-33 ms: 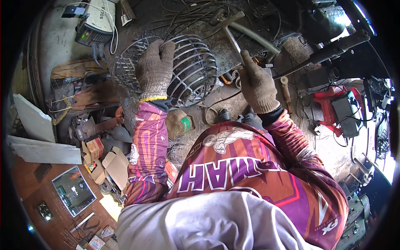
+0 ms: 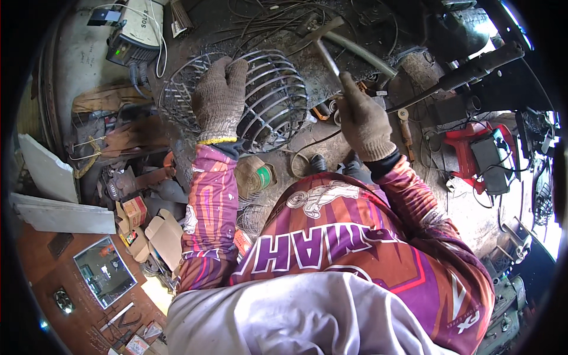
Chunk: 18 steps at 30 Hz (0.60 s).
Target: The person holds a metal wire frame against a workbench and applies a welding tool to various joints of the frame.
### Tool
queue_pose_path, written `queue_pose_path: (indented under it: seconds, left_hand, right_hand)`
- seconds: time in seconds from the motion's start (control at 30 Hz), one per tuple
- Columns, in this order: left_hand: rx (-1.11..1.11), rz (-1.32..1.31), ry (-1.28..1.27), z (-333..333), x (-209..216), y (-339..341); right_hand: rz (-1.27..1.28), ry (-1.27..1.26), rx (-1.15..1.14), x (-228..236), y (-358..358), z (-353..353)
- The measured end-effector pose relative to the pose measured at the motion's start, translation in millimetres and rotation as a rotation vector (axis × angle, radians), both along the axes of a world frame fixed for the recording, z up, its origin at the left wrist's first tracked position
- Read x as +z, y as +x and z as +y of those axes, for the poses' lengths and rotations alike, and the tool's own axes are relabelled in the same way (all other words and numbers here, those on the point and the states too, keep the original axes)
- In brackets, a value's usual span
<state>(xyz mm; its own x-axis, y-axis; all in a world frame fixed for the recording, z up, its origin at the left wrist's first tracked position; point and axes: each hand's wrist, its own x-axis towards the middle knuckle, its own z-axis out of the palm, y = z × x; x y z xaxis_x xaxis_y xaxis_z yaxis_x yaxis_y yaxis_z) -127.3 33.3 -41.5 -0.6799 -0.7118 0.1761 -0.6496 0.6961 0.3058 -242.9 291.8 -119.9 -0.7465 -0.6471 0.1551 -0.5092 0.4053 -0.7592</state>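
A round cage of bent metal rods (image 2: 275, 89) lies on the dark work surface ahead of me. My left hand (image 2: 220, 97), in a brown knitted glove with a yellow hem, rests on its left part with the fingers curled over the bars, hiding some of them. In my right hand (image 2: 362, 118), also gloved, is a hammer (image 2: 328, 57). Its handle slants up and left from my fist, and the head hangs above the surface, right of the cage and apart from it. My index finger lies along the handle.
A welding machine (image 2: 137, 32) with cables stands at the far left. A metal tube (image 2: 364, 54) lies behind the hammer. Nearer are a round tin (image 2: 254, 176), cardboard boxes (image 2: 163, 236) and pale boards (image 2: 62, 212). At right are an angle grinder (image 2: 404, 127) and a red-and-grey case (image 2: 479, 157).
My right hand and the hammer have shifted slightly left, and the hammer head sits a little lower. My left hand and the cage look unmoved.
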Motion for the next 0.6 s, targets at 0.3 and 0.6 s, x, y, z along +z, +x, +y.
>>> queue_pose_path:
  seconds: [0.3, 0.6]
  left_hand:
    - [-0.009, 0.032, -0.037, -2.6, -2.4, 3.1]
    - [-0.018, 0.035, -0.028, -0.6, -2.2, 3.6]
  right_hand:
    - [-0.090, -0.097, 0.011, 3.2, -0.3, -4.2]
    - [-0.169, -0.110, -0.022, 12.3, -17.6, -6.5]
